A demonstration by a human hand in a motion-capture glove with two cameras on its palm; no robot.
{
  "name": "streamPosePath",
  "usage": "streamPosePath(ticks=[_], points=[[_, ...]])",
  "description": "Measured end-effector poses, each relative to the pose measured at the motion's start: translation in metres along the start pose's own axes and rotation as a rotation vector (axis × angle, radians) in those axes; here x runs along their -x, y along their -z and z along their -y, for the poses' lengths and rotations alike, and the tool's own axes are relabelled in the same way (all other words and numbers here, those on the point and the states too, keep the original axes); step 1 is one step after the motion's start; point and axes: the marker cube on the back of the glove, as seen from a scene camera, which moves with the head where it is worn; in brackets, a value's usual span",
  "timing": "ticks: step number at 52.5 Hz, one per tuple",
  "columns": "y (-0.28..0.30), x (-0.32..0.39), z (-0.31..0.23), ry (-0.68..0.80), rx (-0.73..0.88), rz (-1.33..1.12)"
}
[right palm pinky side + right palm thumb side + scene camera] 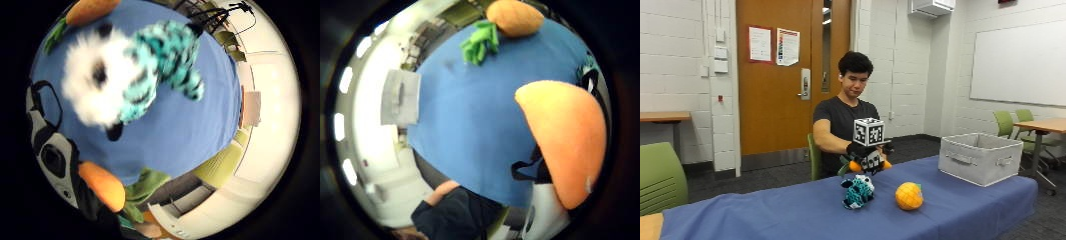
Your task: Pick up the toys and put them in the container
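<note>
Holding orange carrot toy (854,165) in gloved right hand (863,150), fingers curled round its middle, above counter (773,210) far edge. Soft, light plush; mid-body grip ok. Container (979,157) at counter's end.

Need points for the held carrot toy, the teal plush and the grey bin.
carrot toy (565,145), thumb side palm view, on its orange body.
teal plush (857,192), outside view, on its striped body, on the blue tablecloth.
grey bin (971,164), outside view, on its front wall beside the handle.
</note>
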Motion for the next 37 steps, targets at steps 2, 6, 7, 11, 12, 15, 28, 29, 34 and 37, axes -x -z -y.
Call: streamPosePath(ticks=[2, 6, 7, 11, 12, 15, 28, 29, 34, 37], points=[[0.012, 0.006, 0.004, 0.010, -0.019, -0.001], [0.039, 0.017, 0.013, 0.022, -0.057, -0.006], [0.047, 0.019, 0.016, 0.025, -0.063, -0.006], [0.076, 0.031, 0.028, 0.027, -0.082, -0.014], [0.083, 0.034, 0.032, 0.028, -0.085, -0.015], [0.103, 0.044, 0.041, 0.033, -0.102, -0.018], [0.173, 0.103, 0.071, 0.068, -0.206, -0.054], [0.178, 0.109, 0.073, 0.072, -0.211, -0.060], [0.204, 0.148, 0.080, 0.119, -0.239, -0.068], [0.221, 0.179, 0.083, 0.159, -0.269, -0.064]])
